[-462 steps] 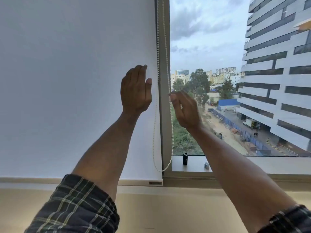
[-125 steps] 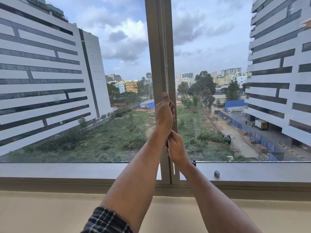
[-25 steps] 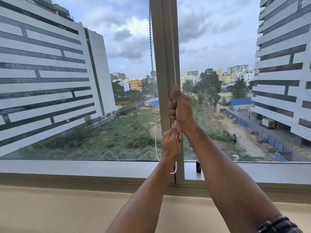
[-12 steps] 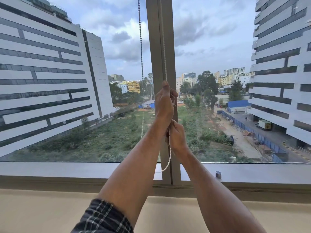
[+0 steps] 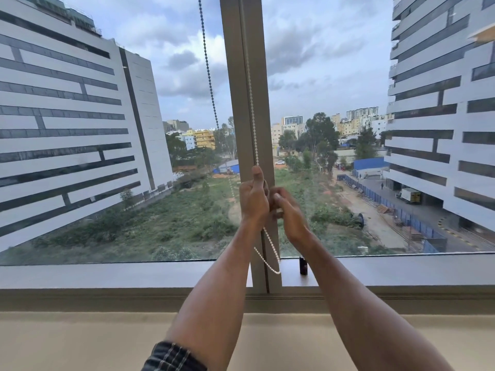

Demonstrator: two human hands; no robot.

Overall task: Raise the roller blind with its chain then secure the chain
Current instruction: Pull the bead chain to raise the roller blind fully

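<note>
The roller blind is rolled up out of view above the window. Its white bead chain (image 5: 251, 116) runs down the central mullion (image 5: 235, 76). A second strand (image 5: 207, 62) hangs to the left across the glass. My left hand (image 5: 253, 202) is fisted around the mullion strand at mid height, thumb pointing up. My right hand (image 5: 292, 215) is just to its right, touching it, fingertips pinched on the chain next to the left fist. The chain's bottom loop (image 5: 270, 263) dangles below both wrists, just above the sill.
A small dark bottle (image 5: 303, 265) stands on the grey window sill (image 5: 107, 274) right of the mullion, close to my right forearm. A beige ledge (image 5: 80, 341) runs below the window frame. Buildings and a green plot lie outside the glass.
The blind that covered the left pane earlier is now up out of view. In the last half second my right hand rose from under my left fist to beside it.
</note>
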